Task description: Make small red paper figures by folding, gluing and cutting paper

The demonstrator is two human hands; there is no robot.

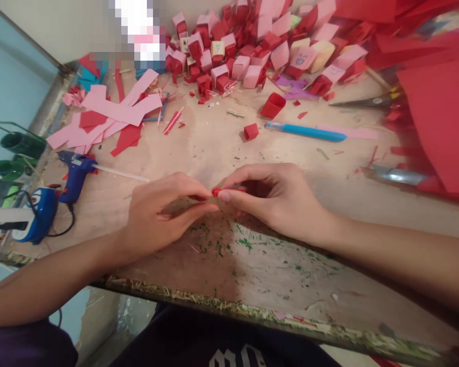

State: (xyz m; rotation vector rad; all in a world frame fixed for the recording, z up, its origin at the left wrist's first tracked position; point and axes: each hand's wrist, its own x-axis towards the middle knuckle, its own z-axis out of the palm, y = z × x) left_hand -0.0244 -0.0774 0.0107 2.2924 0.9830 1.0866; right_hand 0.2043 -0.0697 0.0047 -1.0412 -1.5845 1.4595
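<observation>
Between the thumb and forefinger of my right hand (275, 196) is a small red paper piece (216, 192), pinched over the middle of the table; most of it is hidden by the fingers. My left hand (172, 204) comes in from the other side, its thumb and forefinger close around the near end of the piece. A narrow gap shows between those left fingertips, with nothing gripped in them. Beyond the hands, a small red paper tube (251, 131) and a larger red paper tube (273, 105) lie on the wood.
A blue glue gun (76, 173) with a glue stick lies at left, beside pink paper strips (118, 109). Many pink and red paper boxes (222, 71) crowd the back. A blue pen (306, 131), scissors (367, 102), a cutter blade (400, 176) and red sheets (439, 112) lie to the right.
</observation>
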